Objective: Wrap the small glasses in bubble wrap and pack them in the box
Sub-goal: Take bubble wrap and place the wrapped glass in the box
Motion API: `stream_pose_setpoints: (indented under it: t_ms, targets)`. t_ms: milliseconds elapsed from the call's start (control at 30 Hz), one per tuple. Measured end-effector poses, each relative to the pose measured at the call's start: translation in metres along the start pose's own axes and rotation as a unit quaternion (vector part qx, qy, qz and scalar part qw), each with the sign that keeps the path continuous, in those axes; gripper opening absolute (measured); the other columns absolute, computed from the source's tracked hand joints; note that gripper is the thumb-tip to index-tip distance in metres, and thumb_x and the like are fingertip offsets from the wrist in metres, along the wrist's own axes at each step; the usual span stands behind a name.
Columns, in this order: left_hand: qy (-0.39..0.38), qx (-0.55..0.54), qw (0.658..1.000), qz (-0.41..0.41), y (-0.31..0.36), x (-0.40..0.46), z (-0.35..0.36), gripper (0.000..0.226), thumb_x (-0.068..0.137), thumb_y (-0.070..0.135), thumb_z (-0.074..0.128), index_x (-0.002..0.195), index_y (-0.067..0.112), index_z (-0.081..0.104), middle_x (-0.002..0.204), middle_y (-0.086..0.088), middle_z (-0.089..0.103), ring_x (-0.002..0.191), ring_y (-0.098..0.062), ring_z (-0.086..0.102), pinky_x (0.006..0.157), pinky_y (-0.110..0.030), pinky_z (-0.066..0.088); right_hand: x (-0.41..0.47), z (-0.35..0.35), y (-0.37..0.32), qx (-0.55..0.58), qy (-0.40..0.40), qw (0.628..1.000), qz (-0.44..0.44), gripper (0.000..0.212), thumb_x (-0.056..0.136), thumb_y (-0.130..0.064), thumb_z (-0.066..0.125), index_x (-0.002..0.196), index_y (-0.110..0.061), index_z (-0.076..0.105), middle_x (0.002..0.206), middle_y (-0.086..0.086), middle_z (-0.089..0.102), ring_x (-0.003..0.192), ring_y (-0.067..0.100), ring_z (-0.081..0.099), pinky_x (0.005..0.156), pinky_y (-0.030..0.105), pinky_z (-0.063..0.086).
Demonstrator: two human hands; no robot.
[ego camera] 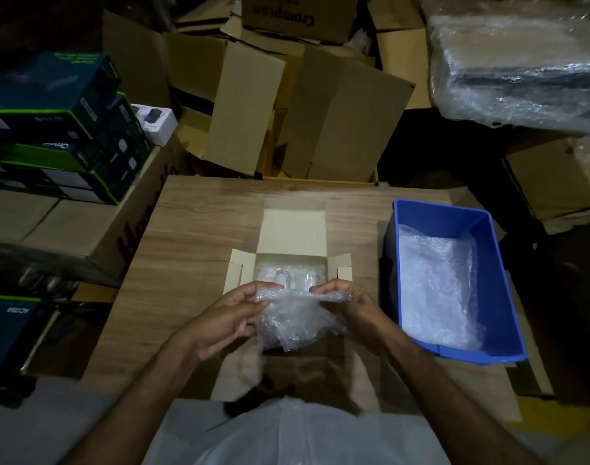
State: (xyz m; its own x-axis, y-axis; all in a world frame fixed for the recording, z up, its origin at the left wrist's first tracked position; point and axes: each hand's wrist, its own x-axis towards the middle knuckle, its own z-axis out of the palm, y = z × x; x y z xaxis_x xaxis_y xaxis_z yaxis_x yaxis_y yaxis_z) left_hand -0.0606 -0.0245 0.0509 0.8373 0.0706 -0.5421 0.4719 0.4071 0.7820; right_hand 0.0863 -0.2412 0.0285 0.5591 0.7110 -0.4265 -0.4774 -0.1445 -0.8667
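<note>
A small open cardboard box (295, 229) sits mid-table with its flaps spread. Inside it lie bubble-wrapped glasses (286, 275). Just in front of the box, I hold a crumpled bubble wrap sheet (291, 322) by its upper edge, my left hand (229, 317) on its left side and my right hand (347, 303) on its right side. Whether a glass sits inside this sheet cannot be told.
A blue plastic bin (501, 263) with more bubble wrap (437, 290) stands at the table's right. The wooden table (193, 236) is ringed by stacked cardboard cartons (253, 105), dark product boxes (52, 129) at left and a plastic-wrapped bundle (521, 62) at top right.
</note>
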Motion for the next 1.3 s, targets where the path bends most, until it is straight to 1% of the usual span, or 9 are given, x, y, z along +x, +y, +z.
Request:
stream_pose_setpoints:
  t_ms: [133, 233, 400, 600, 733, 867, 967, 1033, 1300]
  targets:
    - [-0.036, -0.020, 0.999, -0.021, 0.002, -0.004, -0.001, 0.056, 0.091, 0.039, 0.069, 0.133, 0.004, 0.059, 0.136, -0.016, 0.063, 0.125, -0.035, 0.061, 0.100, -0.048, 0.055, 0.001, -0.003, -0.001, -0.032, -0.037, 0.999, -0.003, 0.018, 0.084, -0.022, 0.073, 0.098, -0.011, 0.078, 0.122, 0.010, 0.070, 0.116, 0.031, 0.066, 0.101, 0.059, 0.052]
    - [0.024, 0.022, 0.999, 0.008, 0.004, 0.004, 0.001, 0.035, 0.086, 0.015, 0.070, 0.119, 0.007, 0.069, 0.134, -0.011, 0.064, 0.119, -0.028, 0.066, 0.094, -0.041, 0.058, 0.000, -0.002, -0.003, -0.029, -0.048, 0.998, 0.000, 0.036, 0.075, -0.031, 0.080, 0.104, -0.010, 0.077, 0.133, 0.002, 0.065, 0.126, 0.025, 0.060, 0.102, 0.052, 0.053]
    - [0.041, 0.028, 0.998, 0.042, 0.004, 0.011, 0.000, 0.052, 0.084, -0.009, 0.071, 0.130, 0.014, 0.064, 0.126, -0.007, 0.070, 0.113, -0.028, 0.069, 0.088, -0.039, 0.061, 0.001, 0.007, 0.005, -0.068, -0.015, 0.996, -0.053, 0.044, 0.084, -0.006, 0.080, 0.121, -0.015, 0.058, 0.127, 0.011, 0.063, 0.110, 0.029, 0.070, 0.078, 0.046, 0.063]
    - [0.028, 0.236, 0.971, 0.029, -0.003, 0.025, -0.017, 0.016, 0.100, 0.015, 0.060, 0.112, 0.004, 0.059, 0.111, -0.028, 0.066, 0.099, -0.041, 0.070, 0.082, -0.059, 0.057, 0.013, 0.010, 0.030, -0.119, 0.020, 0.987, -0.108, 0.014, 0.095, -0.013, 0.069, 0.108, -0.015, 0.068, 0.119, 0.007, 0.064, 0.104, 0.029, 0.069, 0.072, 0.038, 0.063]
    - [0.023, 0.167, 0.986, -0.013, -0.003, 0.035, -0.026, 0.021, 0.101, 0.002, 0.053, 0.120, 0.004, 0.062, 0.124, -0.024, 0.065, 0.101, -0.027, 0.071, 0.079, -0.036, 0.062, 0.018, 0.012, 0.042, -0.116, 0.057, 0.988, -0.086, 0.013, 0.088, -0.002, 0.073, 0.095, -0.012, 0.078, 0.118, 0.000, 0.068, 0.110, 0.020, 0.067, 0.082, 0.034, 0.062]
    - [0.001, 0.051, 0.997, -0.057, 0.009, 0.043, -0.041, 0.029, 0.097, 0.001, 0.058, 0.124, 0.001, 0.068, 0.131, -0.017, 0.066, 0.120, -0.027, 0.066, 0.095, -0.028, 0.057, 0.022, 0.017, 0.053, -0.066, 0.046, 0.997, -0.010, 0.026, 0.087, -0.025, 0.075, 0.109, -0.010, 0.074, 0.130, 0.001, 0.061, 0.116, 0.016, 0.063, 0.090, 0.031, 0.060]
    - [0.021, 0.123, 0.991, -0.048, 0.021, 0.059, -0.047, 0.026, 0.100, 0.007, 0.056, 0.122, 0.004, 0.070, 0.123, -0.008, 0.069, 0.102, -0.016, 0.073, 0.083, -0.022, 0.058, 0.031, 0.028, 0.055, -0.073, 0.058, 0.995, -0.018, 0.016, 0.098, -0.019, 0.063, 0.110, -0.012, 0.072, 0.123, 0.002, 0.064, 0.113, 0.015, 0.065, 0.091, 0.029, 0.057]
    - [0.060, 0.288, 0.956, -0.014, 0.030, 0.077, -0.052, 0.026, 0.099, 0.003, 0.057, 0.115, 0.014, 0.073, 0.100, -0.013, 0.072, 0.072, -0.016, 0.068, 0.061, -0.024, 0.055, 0.039, 0.038, 0.054, -0.157, 0.066, 0.984, -0.054, 0.020, 0.098, -0.008, 0.061, 0.105, -0.022, 0.072, 0.117, -0.007, 0.067, 0.102, 0.008, 0.067, 0.081, 0.023, 0.057]
    - [0.055, 0.628, 0.769, 0.106, 0.041, 0.135, -0.062, 0.033, 0.084, -0.002, 0.066, 0.102, 0.024, 0.070, 0.104, 0.005, 0.070, 0.091, -0.011, 0.065, 0.077, -0.030, 0.055, 0.075, 0.080, 0.070, -0.285, 0.121, 0.950, -0.046, 0.024, 0.084, -0.022, 0.083, 0.104, -0.020, 0.071, 0.099, -0.007, 0.073, 0.084, 0.002, 0.071, 0.079, 0.024, 0.061]
